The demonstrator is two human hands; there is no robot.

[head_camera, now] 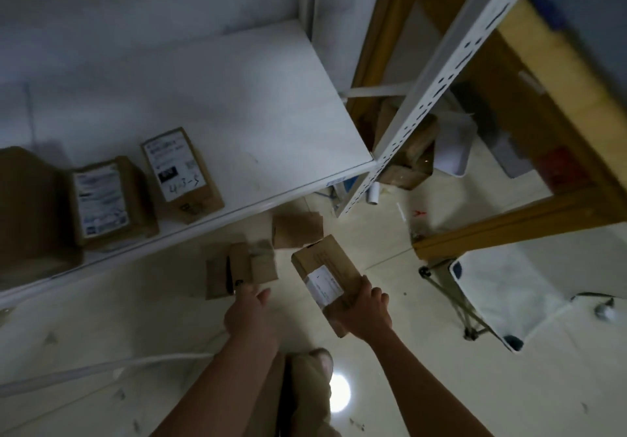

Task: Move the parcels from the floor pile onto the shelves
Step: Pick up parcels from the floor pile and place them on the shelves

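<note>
A brown cardboard parcel [322, 267] with a white label is tilted in the air above the floor, and my right hand [368, 312] grips its near end. My left hand [249, 314] is closed around a slim black pen-like object [234, 278] that points up from it. Just beyond that hand, two flat brown parcels [242, 267] [297, 229] lie on the floor tiles. The white shelf board [237, 114] at the upper left carries two labelled parcels [183, 172] [105, 199] and a larger brown box [27, 212] at the left edge.
A white perforated shelf post [424, 97] rises at the shelf's right corner. More brown boxes [410, 151] lie behind it. A wooden frame [509, 222] and a white folding chair [509, 301] stand to the right. A white cable [101, 365] runs over the floor.
</note>
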